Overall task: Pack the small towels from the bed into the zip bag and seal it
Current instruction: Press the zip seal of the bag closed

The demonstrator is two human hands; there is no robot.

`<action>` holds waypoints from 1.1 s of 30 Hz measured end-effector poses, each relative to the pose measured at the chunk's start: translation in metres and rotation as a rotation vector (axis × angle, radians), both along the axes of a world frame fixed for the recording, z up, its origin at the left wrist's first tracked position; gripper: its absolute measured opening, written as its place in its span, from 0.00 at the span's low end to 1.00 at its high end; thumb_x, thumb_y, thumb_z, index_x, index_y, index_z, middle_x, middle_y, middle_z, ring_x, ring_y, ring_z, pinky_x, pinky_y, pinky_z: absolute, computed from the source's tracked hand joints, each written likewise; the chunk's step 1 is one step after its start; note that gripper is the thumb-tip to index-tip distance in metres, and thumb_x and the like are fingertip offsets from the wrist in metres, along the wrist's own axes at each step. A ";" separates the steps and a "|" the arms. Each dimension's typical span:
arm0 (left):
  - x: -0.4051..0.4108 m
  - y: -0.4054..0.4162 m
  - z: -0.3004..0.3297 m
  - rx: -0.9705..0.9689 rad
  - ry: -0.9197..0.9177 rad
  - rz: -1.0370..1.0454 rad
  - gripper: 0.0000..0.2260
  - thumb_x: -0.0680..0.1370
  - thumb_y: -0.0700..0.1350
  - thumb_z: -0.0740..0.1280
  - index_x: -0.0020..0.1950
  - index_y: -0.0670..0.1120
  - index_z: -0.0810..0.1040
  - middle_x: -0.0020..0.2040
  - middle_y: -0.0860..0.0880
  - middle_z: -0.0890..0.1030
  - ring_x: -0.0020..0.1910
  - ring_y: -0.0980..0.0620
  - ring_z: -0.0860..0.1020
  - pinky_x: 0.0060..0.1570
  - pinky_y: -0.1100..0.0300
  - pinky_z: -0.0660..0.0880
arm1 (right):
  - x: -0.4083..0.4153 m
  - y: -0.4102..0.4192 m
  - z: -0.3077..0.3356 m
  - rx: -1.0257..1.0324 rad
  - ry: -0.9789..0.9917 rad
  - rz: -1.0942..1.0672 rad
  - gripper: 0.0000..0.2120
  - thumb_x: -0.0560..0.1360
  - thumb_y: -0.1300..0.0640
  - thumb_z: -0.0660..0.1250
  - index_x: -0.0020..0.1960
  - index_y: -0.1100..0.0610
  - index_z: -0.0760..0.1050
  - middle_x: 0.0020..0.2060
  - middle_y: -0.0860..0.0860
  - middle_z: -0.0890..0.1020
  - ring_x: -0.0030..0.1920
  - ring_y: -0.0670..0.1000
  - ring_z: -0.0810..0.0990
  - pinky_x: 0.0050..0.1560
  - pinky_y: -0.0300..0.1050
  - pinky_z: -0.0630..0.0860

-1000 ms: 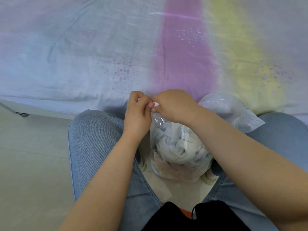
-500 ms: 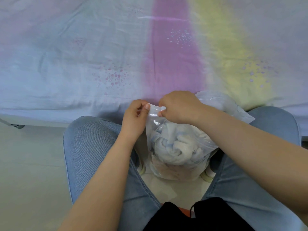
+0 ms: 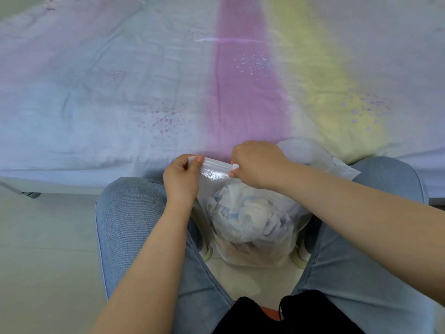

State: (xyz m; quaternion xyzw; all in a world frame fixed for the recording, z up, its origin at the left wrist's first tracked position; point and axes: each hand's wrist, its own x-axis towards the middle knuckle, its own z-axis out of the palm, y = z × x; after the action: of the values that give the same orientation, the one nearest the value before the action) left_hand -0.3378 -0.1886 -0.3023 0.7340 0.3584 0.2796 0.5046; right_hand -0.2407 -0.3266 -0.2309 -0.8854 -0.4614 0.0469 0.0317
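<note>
Between my knees hangs the zip bag (image 3: 252, 237), clear plastic, stuffed with crumpled towels (image 3: 243, 215) in white, pale blue and some pinkish cloth at the bottom. My left hand (image 3: 181, 179) pinches the bag's top left corner, thumb and fingers closed on the zip strip (image 3: 216, 165). My right hand (image 3: 258, 165) is clenched on the same strip further right, fingertips pressed onto it. Strip runs taut and flat between the two hands; whether the part under my right hand and beyond is sealed, I cannot tell. Bag's right side bulges up behind my right wrist, touching the bed (image 3: 120, 92) edge. Bed sheet is pastel, with blue, pink and yellow bands, no towels visible on it. Jeans (image 3: 130, 220) on both legs, pale floor (image 3: 48, 249) to the left, black cloth (image 3: 277, 314) at the bottom edge.
</note>
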 end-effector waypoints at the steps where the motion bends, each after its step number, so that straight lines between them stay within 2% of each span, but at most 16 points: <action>1: 0.000 -0.001 0.000 0.011 0.000 0.011 0.15 0.78 0.47 0.68 0.42 0.35 0.78 0.34 0.44 0.73 0.35 0.51 0.69 0.37 0.57 0.69 | 0.001 -0.004 0.000 -0.005 0.002 -0.012 0.15 0.76 0.45 0.65 0.56 0.55 0.75 0.54 0.54 0.79 0.54 0.57 0.77 0.44 0.44 0.65; 5: -0.002 -0.002 0.001 0.039 -0.004 0.063 0.12 0.78 0.48 0.67 0.41 0.40 0.79 0.33 0.48 0.75 0.34 0.52 0.70 0.37 0.58 0.69 | 0.007 -0.020 -0.003 -0.016 0.016 -0.042 0.13 0.75 0.45 0.65 0.53 0.54 0.76 0.51 0.52 0.81 0.54 0.56 0.78 0.44 0.45 0.68; 12: -0.004 0.003 -0.002 0.003 -0.006 0.138 0.11 0.79 0.48 0.67 0.43 0.41 0.80 0.38 0.46 0.77 0.38 0.52 0.72 0.43 0.57 0.72 | 0.015 -0.048 -0.010 -0.056 -0.018 -0.068 0.14 0.76 0.46 0.64 0.53 0.55 0.76 0.49 0.51 0.81 0.52 0.55 0.78 0.42 0.44 0.67; 14: -0.004 -0.001 0.001 0.064 -0.032 0.116 0.09 0.79 0.46 0.67 0.43 0.42 0.79 0.40 0.48 0.78 0.40 0.52 0.73 0.48 0.55 0.74 | 0.016 -0.052 -0.011 -0.057 -0.046 -0.059 0.14 0.77 0.46 0.64 0.54 0.56 0.75 0.50 0.52 0.81 0.53 0.56 0.78 0.42 0.44 0.67; 15: -0.003 -0.006 0.004 0.168 -0.079 0.094 0.06 0.78 0.44 0.67 0.44 0.44 0.79 0.43 0.49 0.79 0.44 0.52 0.75 0.54 0.52 0.75 | 0.017 -0.053 -0.012 -0.057 -0.055 -0.058 0.15 0.77 0.46 0.64 0.55 0.56 0.74 0.51 0.52 0.81 0.54 0.56 0.78 0.43 0.44 0.67; 16: -0.002 -0.011 0.007 0.359 -0.119 0.044 0.02 0.78 0.42 0.67 0.47 0.45 0.79 0.49 0.48 0.80 0.50 0.52 0.76 0.60 0.50 0.72 | 0.017 -0.053 -0.012 -0.058 -0.060 -0.059 0.15 0.77 0.46 0.64 0.55 0.57 0.74 0.51 0.53 0.80 0.54 0.57 0.78 0.43 0.45 0.67; 18: 0.006 -0.022 0.009 0.839 -0.101 -0.162 0.10 0.76 0.44 0.67 0.57 0.45 0.78 0.59 0.47 0.79 0.61 0.49 0.74 0.70 0.47 0.62 | 0.018 -0.050 -0.013 -0.053 -0.086 -0.045 0.15 0.77 0.47 0.64 0.55 0.58 0.74 0.52 0.54 0.80 0.54 0.57 0.78 0.44 0.46 0.67; 19: 0.012 -0.027 0.006 0.995 -0.052 -0.299 0.13 0.76 0.47 0.67 0.59 0.46 0.78 0.59 0.48 0.80 0.62 0.49 0.73 0.73 0.47 0.57 | 0.017 -0.048 -0.014 -0.047 -0.114 -0.022 0.16 0.77 0.46 0.63 0.55 0.58 0.74 0.52 0.55 0.80 0.53 0.58 0.78 0.46 0.47 0.68; 20: 0.016 -0.031 0.001 1.073 -0.003 -0.414 0.14 0.76 0.50 0.65 0.58 0.46 0.79 0.56 0.49 0.81 0.61 0.49 0.75 0.73 0.48 0.54 | 0.016 -0.046 -0.015 -0.040 -0.146 0.010 0.16 0.78 0.46 0.63 0.54 0.58 0.75 0.52 0.54 0.80 0.54 0.58 0.78 0.47 0.48 0.69; 22: 0.024 -0.034 -0.008 1.073 0.063 -0.527 0.11 0.75 0.51 0.63 0.48 0.46 0.81 0.44 0.50 0.82 0.48 0.46 0.79 0.69 0.51 0.59 | 0.013 -0.042 -0.020 -0.038 -0.187 0.071 0.16 0.78 0.45 0.61 0.54 0.57 0.76 0.52 0.53 0.79 0.55 0.57 0.77 0.50 0.49 0.69; 24: 0.027 -0.034 -0.012 1.006 0.094 -0.517 0.09 0.74 0.49 0.64 0.39 0.46 0.77 0.34 0.50 0.79 0.38 0.44 0.77 0.56 0.55 0.65 | 0.014 -0.044 -0.025 -0.029 -0.184 0.084 0.16 0.78 0.45 0.61 0.54 0.55 0.77 0.53 0.51 0.79 0.56 0.56 0.77 0.50 0.49 0.68; 26: 0.030 -0.035 -0.010 0.981 0.106 -0.497 0.10 0.73 0.50 0.65 0.36 0.46 0.76 0.32 0.51 0.78 0.36 0.44 0.75 0.47 0.58 0.63 | 0.019 -0.051 -0.027 -0.010 -0.158 0.040 0.15 0.77 0.44 0.61 0.53 0.54 0.78 0.53 0.50 0.79 0.55 0.55 0.77 0.49 0.48 0.66; 30: 0.031 -0.034 -0.008 0.981 0.109 -0.426 0.12 0.74 0.51 0.64 0.35 0.45 0.77 0.32 0.51 0.78 0.38 0.44 0.75 0.48 0.58 0.62 | 0.026 -0.070 -0.029 -0.007 -0.143 -0.008 0.14 0.77 0.44 0.60 0.52 0.53 0.77 0.53 0.48 0.79 0.55 0.54 0.77 0.46 0.46 0.64; 33: 0.028 -0.025 -0.007 0.991 0.138 -0.348 0.11 0.73 0.49 0.69 0.34 0.44 0.76 0.31 0.50 0.77 0.39 0.43 0.75 0.49 0.57 0.62 | 0.032 -0.087 -0.028 -0.011 -0.125 -0.055 0.14 0.78 0.45 0.59 0.51 0.53 0.77 0.53 0.48 0.78 0.55 0.54 0.77 0.46 0.46 0.65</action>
State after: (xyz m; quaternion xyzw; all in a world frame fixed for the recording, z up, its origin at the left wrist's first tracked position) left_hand -0.3097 -0.2136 -0.3093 0.9499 0.0886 0.2783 0.1114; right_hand -0.2086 -0.4136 -0.2590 -0.8991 -0.4377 -0.0067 -0.0007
